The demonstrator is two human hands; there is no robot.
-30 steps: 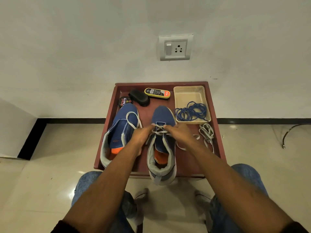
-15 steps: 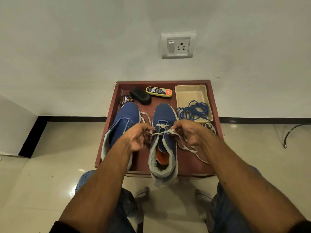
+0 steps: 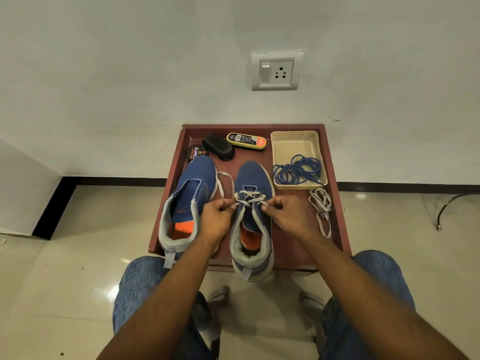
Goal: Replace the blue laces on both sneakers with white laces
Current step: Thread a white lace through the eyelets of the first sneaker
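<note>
Both hands, left hand (image 3: 217,219) and right hand (image 3: 287,216), pinching white lace (image 3: 250,198) ends, now drawn in tighter on right sneaker (image 3: 253,219); lacing progressing

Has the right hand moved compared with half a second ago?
Yes. The right hand has come in toward the right sneaker, pinching the white lace by its eyelets.

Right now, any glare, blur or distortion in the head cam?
Head view: glare patches on the glossy floor tiles; wide-angle bend along the black skirting; dim, warm light; hands and the white lace reasonably sharp; tin label only partly readable.
</note>
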